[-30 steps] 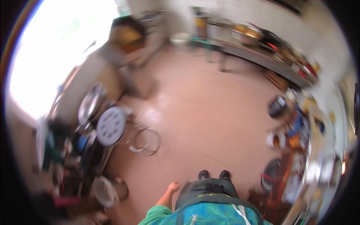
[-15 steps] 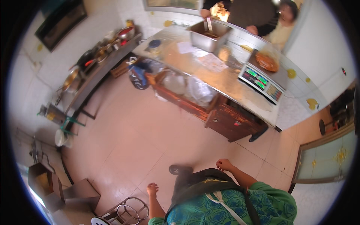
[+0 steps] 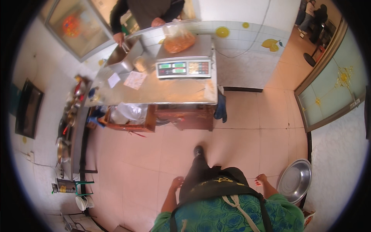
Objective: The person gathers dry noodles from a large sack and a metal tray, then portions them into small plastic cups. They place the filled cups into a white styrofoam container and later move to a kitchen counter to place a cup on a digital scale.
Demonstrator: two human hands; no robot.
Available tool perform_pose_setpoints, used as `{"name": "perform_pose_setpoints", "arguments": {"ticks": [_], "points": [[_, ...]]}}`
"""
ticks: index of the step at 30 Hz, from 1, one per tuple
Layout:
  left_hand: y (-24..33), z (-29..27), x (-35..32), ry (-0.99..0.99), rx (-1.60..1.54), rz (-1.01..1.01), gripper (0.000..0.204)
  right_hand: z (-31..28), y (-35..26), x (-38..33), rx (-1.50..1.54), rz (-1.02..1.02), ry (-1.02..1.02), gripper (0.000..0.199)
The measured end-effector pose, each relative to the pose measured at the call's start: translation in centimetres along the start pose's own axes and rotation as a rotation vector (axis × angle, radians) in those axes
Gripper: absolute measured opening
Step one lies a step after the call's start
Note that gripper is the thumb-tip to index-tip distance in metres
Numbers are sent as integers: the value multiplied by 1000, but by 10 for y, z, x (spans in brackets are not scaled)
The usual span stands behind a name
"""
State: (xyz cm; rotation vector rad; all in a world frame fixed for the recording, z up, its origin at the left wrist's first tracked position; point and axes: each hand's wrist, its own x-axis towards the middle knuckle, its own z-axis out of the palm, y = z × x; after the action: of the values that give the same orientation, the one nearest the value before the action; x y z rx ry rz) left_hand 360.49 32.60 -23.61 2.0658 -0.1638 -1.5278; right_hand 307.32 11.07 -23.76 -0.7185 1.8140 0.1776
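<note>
My left hand (image 3: 177, 182) hangs beside my left thigh, its fingers loosely bent and nothing visible in them. On the other side, my right hand (image 3: 261, 179) is held away from the dark apron (image 3: 216, 189), fingers slightly curled and apart, holding nothing that I can see. Neither hand touches any object. The nearest thing to the right one is a wide metal basin (image 3: 295, 181) leaning by the wall. Ahead, a digital scale (image 3: 183, 69) stands on a counter (image 3: 185, 91) and bears a clear plastic bag of orange-brown food (image 3: 179, 41).
Behind the counter a person (image 3: 148, 13) has one hand at a deep metal container (image 3: 125, 56). An open drawer (image 3: 131, 127) with plastic bags juts out below. Pots line a shelf (image 3: 79, 143) at left. A glass-panelled door (image 3: 328, 77) is at right, with tiled floor (image 3: 247, 143) between.
My view has turned right, so the counter and scale now appear further left and more squarely ahead. The metal basin has come into view. Both hands stay beside my body, and one foot is forward.
</note>
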Motion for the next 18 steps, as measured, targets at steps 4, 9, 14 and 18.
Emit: {"name": "perform_pose_setpoints", "arguments": {"ticks": [4,9,14,18], "points": [[52,12,20,-55,660,116,29,23,0,18,383,74,-66,9],[138,73,89,-335,1215,348,33,5,-13,25,-363,-328,88,17],[272,206,179,-402,896,149,29,-74,-42,15,90,-1,122,20],[397,341,227,-570,668,116,26,-136,-47,42,863,19,173,15]]}}
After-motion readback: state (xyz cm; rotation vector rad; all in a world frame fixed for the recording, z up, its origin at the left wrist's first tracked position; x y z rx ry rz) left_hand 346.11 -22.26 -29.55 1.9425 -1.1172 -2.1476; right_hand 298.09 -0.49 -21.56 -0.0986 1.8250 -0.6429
